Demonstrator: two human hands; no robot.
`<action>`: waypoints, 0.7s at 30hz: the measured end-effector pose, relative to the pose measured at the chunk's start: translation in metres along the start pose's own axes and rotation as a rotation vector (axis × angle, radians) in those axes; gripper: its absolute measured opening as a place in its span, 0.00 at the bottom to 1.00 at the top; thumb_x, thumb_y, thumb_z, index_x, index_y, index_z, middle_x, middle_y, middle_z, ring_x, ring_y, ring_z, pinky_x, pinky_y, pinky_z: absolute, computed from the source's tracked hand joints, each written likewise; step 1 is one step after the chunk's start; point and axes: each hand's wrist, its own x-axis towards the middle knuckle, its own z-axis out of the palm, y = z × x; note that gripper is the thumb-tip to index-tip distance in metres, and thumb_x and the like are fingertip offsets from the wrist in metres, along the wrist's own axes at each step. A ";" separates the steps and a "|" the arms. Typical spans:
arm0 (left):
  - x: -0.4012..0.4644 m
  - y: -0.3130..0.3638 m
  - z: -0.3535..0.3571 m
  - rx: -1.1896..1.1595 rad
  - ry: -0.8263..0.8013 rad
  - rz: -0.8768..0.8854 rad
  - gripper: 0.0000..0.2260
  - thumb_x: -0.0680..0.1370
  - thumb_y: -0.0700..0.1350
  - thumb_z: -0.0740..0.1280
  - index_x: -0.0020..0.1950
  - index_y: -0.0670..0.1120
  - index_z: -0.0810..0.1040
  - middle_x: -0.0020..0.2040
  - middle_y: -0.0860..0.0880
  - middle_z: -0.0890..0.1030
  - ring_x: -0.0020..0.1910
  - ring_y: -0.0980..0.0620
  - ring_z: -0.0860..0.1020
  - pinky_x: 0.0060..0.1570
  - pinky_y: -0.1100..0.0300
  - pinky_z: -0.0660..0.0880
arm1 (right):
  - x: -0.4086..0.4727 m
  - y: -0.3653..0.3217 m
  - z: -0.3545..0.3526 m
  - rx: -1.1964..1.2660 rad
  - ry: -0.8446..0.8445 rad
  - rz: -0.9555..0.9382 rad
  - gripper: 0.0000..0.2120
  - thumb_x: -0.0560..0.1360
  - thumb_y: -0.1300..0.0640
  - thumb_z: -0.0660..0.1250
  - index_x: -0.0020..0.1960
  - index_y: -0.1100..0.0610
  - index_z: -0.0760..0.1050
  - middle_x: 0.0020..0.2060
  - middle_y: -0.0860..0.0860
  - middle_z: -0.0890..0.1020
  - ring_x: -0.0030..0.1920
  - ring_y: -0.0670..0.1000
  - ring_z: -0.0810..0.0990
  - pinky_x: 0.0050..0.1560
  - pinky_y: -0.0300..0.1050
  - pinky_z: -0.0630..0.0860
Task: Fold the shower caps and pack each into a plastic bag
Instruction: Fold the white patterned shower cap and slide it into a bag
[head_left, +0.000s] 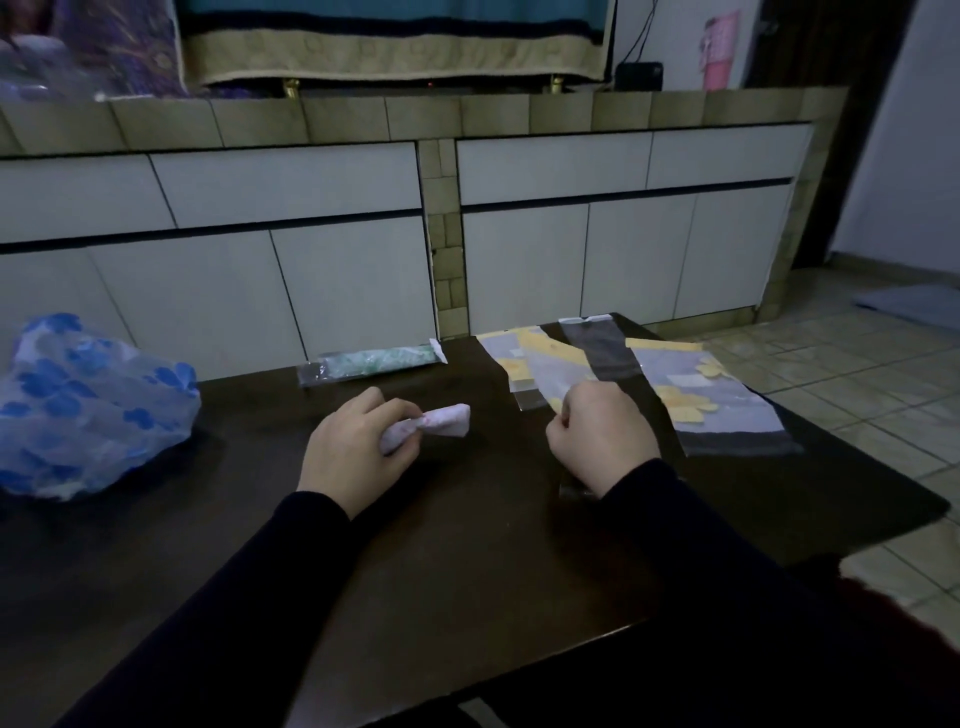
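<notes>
Down on the dark worktop (467, 545) both hands are closed. The left hand (358, 447) grips a folded shower cap (441, 423) — a pale, pink-speckled roll, pinched near its middle so the right end flares out past the fingers, just above the surface. The right hand (597, 436) is curled into a loose fist at the near edge of a clear plastic bag (550, 384); it seems to pinch that edge between thumb and fingers, though the dim light leaves the contact unclear.

Beyond the left hand, near the far edge of the worktop, lies a packed bag (374, 364) holding a green rolled cap, its white flap at the right end. To the right of the right hand more flat bags (727, 400) with yellow print overlap one another, a bare transparent one (597, 348) lying across them. At the far left sits an unfolded cap (88, 405) — translucent with blue flowers, crumpled in a heap, well apart from both hands.
</notes>
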 end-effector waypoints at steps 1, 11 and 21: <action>0.000 -0.001 -0.001 -0.005 0.009 -0.010 0.08 0.70 0.44 0.74 0.48 0.50 0.82 0.38 0.52 0.73 0.34 0.52 0.74 0.30 0.61 0.68 | -0.002 -0.001 -0.001 0.046 0.023 -0.023 0.06 0.77 0.55 0.65 0.50 0.56 0.80 0.40 0.50 0.79 0.42 0.47 0.80 0.43 0.37 0.74; -0.008 -0.016 -0.021 -0.087 0.151 -0.224 0.08 0.73 0.44 0.72 0.51 0.47 0.82 0.45 0.53 0.76 0.40 0.54 0.76 0.37 0.62 0.73 | 0.011 -0.075 -0.001 0.912 -0.059 -0.045 0.02 0.79 0.53 0.63 0.50 0.50 0.73 0.44 0.46 0.78 0.42 0.42 0.76 0.38 0.34 0.75; -0.018 -0.053 -0.043 -0.365 0.197 -0.601 0.06 0.75 0.49 0.70 0.50 0.52 0.79 0.45 0.55 0.78 0.43 0.59 0.76 0.39 0.65 0.71 | -0.009 -0.093 0.053 0.062 -0.315 -0.174 0.10 0.74 0.50 0.66 0.51 0.55 0.77 0.45 0.51 0.79 0.46 0.50 0.78 0.49 0.46 0.79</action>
